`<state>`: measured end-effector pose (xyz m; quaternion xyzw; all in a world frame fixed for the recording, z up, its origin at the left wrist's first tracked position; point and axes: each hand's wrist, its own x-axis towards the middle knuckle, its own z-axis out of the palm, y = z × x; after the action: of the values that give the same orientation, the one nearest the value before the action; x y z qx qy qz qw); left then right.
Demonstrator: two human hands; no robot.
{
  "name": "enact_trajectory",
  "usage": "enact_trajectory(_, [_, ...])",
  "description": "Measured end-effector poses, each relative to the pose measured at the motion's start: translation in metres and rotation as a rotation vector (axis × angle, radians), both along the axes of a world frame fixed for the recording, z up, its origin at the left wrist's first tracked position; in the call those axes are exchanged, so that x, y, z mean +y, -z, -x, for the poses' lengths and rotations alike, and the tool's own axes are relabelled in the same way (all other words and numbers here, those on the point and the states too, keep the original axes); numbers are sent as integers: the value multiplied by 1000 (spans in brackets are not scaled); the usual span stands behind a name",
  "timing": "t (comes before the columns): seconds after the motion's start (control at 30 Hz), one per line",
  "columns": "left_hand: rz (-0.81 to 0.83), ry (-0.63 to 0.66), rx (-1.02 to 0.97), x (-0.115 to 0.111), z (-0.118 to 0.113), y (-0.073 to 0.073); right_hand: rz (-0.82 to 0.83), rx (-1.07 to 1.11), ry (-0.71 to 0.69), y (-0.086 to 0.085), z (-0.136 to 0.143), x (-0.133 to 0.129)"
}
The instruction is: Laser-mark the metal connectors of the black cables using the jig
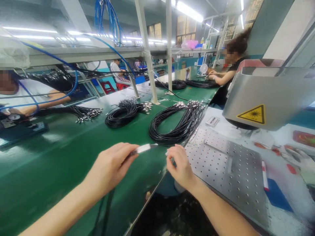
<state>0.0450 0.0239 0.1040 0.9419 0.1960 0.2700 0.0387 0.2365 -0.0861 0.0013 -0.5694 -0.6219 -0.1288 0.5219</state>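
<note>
Left forearm (66, 200) is cropped, fingers (127, 150) partly covering a silvery piece (143, 149).

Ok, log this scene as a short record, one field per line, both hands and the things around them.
Left hand: pinches a slim silver metal connector
Right hand: curled, apart from the connector; whether it holds anything is unclear
Surface: glossy green table
Ahead: large coil of thin black cables
Right side: grey perforated metal plate; red-and-white marker pen by its edge
Warning: yellow triangular label on a grey machine housing
</note>
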Motion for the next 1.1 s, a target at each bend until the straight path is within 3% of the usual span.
enact_trajectory(0.1, [-372, 9, 60, 9, 23, 7, 100, -88, -70, 20, 10, -7])
enact_trajectory(0.2, [-531, 9, 174, 9, 34, 37, 202, -167, -153, 35, 12, -19])
enact_trajectory(0.37, [-509, 66, 195, -13, 31, 98, 263, -182, -168, 33, 8, -30])
enact_trajectory(0.5, [-464, 31, 192, -29, 27, 121, 278, -187, -162, 23, 9, -25])
enact_trajectory(0.67, [-373, 42, 238, -39, 26, 132, 399, -351, -295, 21, 18, -8])
enact_trajectory(0.87, [-114, 38, 247, -45, 29, 131, 497, -465, -378, 24, 24, 9])
enact_trajectory(1.1, [-158, 55, 318, -46, 30, 126, 437, -481, -436, 24, 27, 18])
